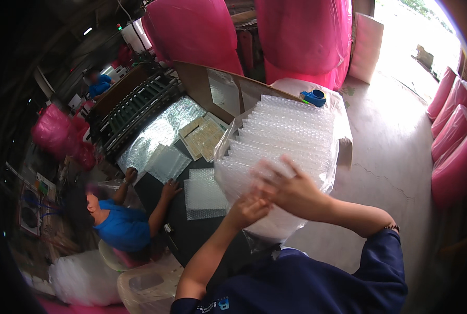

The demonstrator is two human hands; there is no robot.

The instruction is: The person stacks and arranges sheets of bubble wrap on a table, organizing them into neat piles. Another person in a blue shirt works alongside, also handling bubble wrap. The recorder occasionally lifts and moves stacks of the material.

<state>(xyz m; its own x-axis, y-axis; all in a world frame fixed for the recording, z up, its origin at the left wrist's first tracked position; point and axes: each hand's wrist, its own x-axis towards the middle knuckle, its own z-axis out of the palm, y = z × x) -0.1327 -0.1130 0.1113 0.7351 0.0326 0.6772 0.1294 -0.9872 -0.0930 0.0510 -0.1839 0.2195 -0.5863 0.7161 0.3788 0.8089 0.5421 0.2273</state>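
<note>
A clear plastic bag (224, 170) stands in front of me, packed with a row of bubble wrap pouches (288, 128). Over its near end my two hands meet. My left hand (250, 209) has its fingers curled closed; whatever may be in them is hidden. Just above and to the right, my right hand (288, 188) is blurred by motion, its fingers spread apart and the palm close to the left fingers. A blue tape dispenser (313, 98) lies beyond the far right corner of the pouches.
Left of the bag, a dark table (163, 201) carries flat bubble wrap pouches (204, 193) and a silvery sheet (163, 128) by a roller conveyor (134, 102). A co-worker in blue (123, 225) sits there, hands on the table. Large pink rolls (301, 36) stand behind.
</note>
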